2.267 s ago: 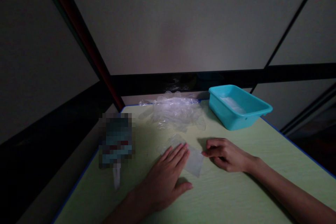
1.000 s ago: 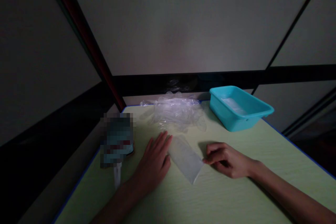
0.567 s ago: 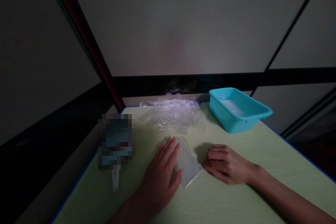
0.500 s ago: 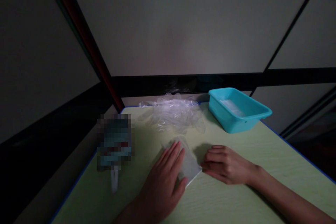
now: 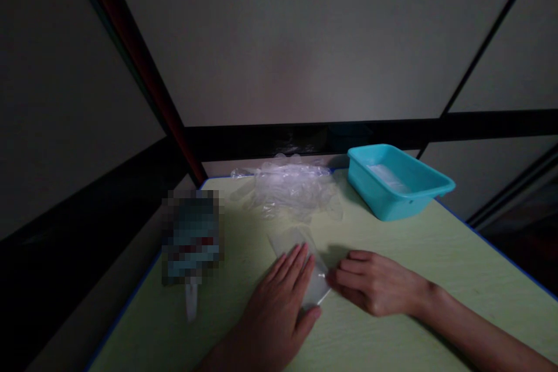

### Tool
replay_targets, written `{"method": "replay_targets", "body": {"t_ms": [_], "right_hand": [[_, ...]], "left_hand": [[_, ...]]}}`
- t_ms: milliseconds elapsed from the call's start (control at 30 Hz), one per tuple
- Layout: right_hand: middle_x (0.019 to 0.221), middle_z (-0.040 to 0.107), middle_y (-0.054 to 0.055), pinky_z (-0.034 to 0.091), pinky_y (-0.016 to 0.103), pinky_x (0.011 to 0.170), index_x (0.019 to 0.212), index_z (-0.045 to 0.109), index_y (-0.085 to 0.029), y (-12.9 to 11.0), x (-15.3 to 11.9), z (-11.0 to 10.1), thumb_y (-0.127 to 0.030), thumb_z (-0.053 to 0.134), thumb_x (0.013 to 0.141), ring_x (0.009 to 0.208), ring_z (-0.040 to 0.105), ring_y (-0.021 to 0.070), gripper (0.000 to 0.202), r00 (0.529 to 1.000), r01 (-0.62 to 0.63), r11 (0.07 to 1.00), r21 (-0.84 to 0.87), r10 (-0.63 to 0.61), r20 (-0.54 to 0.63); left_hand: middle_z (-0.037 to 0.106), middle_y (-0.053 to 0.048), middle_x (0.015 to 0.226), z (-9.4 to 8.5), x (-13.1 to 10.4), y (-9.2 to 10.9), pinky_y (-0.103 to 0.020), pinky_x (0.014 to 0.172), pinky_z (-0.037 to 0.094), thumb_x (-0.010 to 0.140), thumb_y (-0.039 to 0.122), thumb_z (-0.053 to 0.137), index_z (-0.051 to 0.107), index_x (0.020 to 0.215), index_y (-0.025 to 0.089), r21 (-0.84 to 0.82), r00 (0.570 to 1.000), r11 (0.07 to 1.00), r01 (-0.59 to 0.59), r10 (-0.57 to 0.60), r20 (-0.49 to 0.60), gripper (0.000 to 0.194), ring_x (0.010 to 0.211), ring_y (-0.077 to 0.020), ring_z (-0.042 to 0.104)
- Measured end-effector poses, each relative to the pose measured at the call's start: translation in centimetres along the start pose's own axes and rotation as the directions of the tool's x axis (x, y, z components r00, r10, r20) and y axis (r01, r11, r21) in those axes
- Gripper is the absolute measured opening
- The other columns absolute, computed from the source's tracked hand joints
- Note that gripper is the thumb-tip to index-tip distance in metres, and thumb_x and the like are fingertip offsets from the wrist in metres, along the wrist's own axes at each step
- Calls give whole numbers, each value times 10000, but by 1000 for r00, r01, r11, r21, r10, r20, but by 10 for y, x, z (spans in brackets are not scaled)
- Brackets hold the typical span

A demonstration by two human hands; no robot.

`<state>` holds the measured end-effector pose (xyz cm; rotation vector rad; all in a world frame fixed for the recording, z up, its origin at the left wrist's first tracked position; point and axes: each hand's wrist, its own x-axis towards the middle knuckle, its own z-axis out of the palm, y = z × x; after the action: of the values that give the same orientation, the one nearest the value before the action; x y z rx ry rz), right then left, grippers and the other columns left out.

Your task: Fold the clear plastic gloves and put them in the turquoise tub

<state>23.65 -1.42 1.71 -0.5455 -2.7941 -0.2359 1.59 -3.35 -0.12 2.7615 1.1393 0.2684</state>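
Folded clear plastic sheet (image 5: pixel 300 256) — thin, translucent, narrow strip — lies flat on green table (image 5: pixel 392 325), near its middle. Left hand (image 5: pixel 279 308) spread flat, pressing it. Right hand (image 5: pixel 375 288) — fingers loosely curled, fingertips touching the sheet's right edge.

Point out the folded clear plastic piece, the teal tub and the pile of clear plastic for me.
folded clear plastic piece (image 5: pixel 293 240), head view, on its bare far end.
teal tub (image 5: pixel 392 204), head view, on its near side wall.
pile of clear plastic (image 5: pixel 290 189), head view, on the heap's middle.
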Motion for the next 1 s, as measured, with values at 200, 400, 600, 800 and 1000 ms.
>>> {"method": "replay_targets", "body": {"t_ms": [200,400,600,800,1000], "right_hand": [[1160,564,114,462,316,776,837,591,-120,1,-3,5,-148,365,910,1035,520,198,239,999,43,999,-17,-43,3],[1094,587,165,451,356,875,917,567,-83,-1,-1,1,-108,364,833,1065,513,224,221,999,-24,985,168,19,33],[904,612,115,462,322,771,984,496,-140,2,1,-5,-107,317,856,894,569,183,223,977,-215,911,352,196,90],[725,539,28,393,253,593,901,453,-176,5,4,0,-198,294,901,618,497,137,161,900,-415,755,507,421,109],[629,451,-27,327,215,528,803,403,-188,24,35,7,-184,337,868,551,430,110,93,807,-517,585,625,577,127]], "left_hand": [[217,-106,1436,-3,1,1,-414,1056,252,815,287,494,285,1357,123,-77,1000,997,16,-17,-7,603,1311,-237,199],[460,-104,1310,-5,1,0,-389,990,365,787,221,478,437,1268,143,-395,983,912,110,-159,-95,489,1189,-239,433],[683,-78,858,-5,8,-5,-280,674,510,798,228,443,610,898,153,-780,880,586,217,-463,-103,208,795,-200,647],[644,-47,754,-5,13,-6,-201,426,436,692,199,483,582,827,153,-892,826,384,239,-563,-21,174,685,-191,639],[570,8,681,-9,18,-9,-181,351,409,630,290,555,513,784,166,-937,784,253,241,-619,35,202,562,-160,612]]}}
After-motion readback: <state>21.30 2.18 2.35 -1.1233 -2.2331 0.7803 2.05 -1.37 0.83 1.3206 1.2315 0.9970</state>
